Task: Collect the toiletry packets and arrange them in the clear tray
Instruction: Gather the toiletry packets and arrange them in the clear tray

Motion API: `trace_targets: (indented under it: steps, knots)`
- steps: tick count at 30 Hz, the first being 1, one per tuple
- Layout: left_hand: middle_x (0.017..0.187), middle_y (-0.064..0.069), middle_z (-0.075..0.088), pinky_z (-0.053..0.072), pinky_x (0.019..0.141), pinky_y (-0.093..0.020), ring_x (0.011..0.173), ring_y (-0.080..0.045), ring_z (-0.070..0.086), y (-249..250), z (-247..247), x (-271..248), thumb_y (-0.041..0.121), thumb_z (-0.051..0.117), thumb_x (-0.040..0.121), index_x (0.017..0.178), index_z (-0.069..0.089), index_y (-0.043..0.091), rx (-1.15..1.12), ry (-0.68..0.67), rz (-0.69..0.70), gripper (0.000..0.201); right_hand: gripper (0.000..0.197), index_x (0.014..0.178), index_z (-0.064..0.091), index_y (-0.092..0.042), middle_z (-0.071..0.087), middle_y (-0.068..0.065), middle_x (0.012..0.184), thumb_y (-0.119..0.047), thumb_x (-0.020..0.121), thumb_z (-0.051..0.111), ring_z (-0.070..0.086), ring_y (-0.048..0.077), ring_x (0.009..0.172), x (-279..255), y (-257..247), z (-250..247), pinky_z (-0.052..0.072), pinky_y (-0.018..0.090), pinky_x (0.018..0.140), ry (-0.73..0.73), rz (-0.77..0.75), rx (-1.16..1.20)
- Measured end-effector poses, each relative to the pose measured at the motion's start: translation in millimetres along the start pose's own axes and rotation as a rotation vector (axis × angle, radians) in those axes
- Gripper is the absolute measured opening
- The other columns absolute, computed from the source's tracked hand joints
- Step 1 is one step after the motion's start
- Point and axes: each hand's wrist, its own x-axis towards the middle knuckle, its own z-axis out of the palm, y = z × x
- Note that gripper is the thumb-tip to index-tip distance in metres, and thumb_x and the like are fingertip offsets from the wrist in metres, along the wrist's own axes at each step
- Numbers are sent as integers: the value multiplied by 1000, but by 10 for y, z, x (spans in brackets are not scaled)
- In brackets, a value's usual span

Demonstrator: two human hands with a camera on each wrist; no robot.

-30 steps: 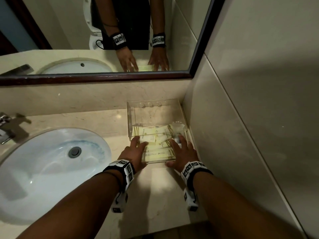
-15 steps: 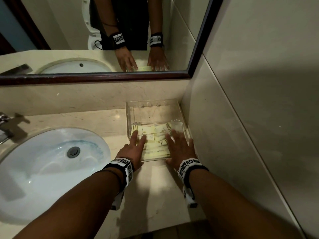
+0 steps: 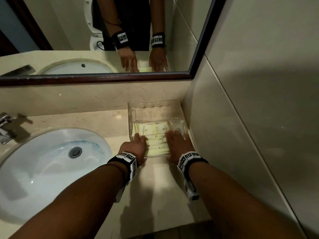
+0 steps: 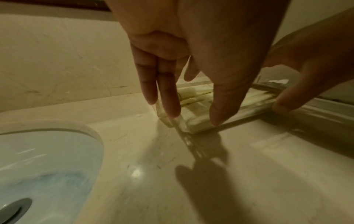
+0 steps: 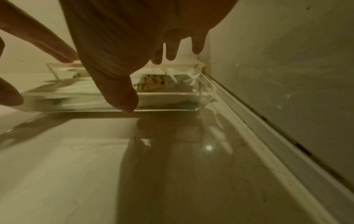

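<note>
both hands are spread flat with straight fingers on the clear tray (image 3: 156,107), which sits on the counter (image 3: 96,121) in the corner just ahead of the wrists. the left hand (image 3: 133,149) lies over the tray's near left corner, its fingers (image 4: 168,97) reaching down along the left wall and the thumb against the front wall. the right hand (image 3: 178,145) covers the near right part, thumb tip (image 5: 124,98) on the front wall. neither grips anything. between the two hands the pale yellow toiletry packets (image 3: 155,135) lie flat inside the tray. the sink (image 3: 43,169) is left of the left hand.
</note>
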Motion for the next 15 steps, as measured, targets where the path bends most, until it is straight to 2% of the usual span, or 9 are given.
trace_targets:
  steps: [4,8,12,15]
  knots:
    - [142,-15,34,50,77,-41,101,-36,64,10,-45,35,30,65,83,143,27,9,-4,14,8,74,108,158,-3,-13,10,7,164,-41,84,72,6,29,152,45,10,-58,8,57,120,64,-13,-18]
    - [125,-15,44,51,71,-42,95,-36,63,0,-72,75,26,64,83,132,40,5,36,26,18,58,105,157,6,-11,18,9,160,-37,81,74,21,31,146,99,9,-25,20,54,118,104,-26,-35]
    - [122,-15,44,52,75,-43,109,-35,50,-10,-61,147,28,63,84,127,47,4,43,68,35,52,95,155,14,-12,21,10,158,-33,82,71,24,31,145,124,19,-12,23,53,116,127,-36,-54]
    - [125,-13,43,50,79,-41,115,-33,45,-15,-45,215,37,67,79,126,48,7,19,102,53,59,85,153,21,-14,27,9,155,-25,83,69,29,29,143,144,41,-36,26,52,114,152,-46,-32]
